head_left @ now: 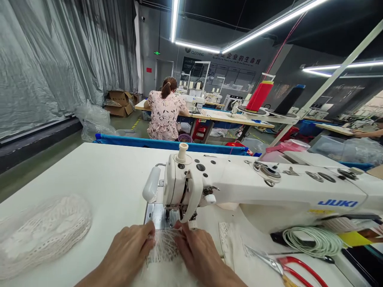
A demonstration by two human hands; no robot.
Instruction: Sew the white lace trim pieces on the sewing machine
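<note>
A white sewing machine point(254, 183) spans the table, its needle area above a metal plate point(157, 215). White lace fabric point(164, 247) lies just in front of the presser foot. My left hand point(128, 249) pinches the fabric's left side, its fingertips at the plate's front edge. On the right side of the fabric, my right hand point(196, 247) has its fingers closed on it, close under the needle area. The far edge of the fabric is partly hidden by the fingers and the machine head.
Lace trim point(50, 231) is piled at the left. Red-handled scissors point(287, 267), a white fabric strip point(233, 243) and a coiled green cord point(314, 241) lie at the right. A seated person point(166, 111) faces away beyond the blue cloth point(167, 144).
</note>
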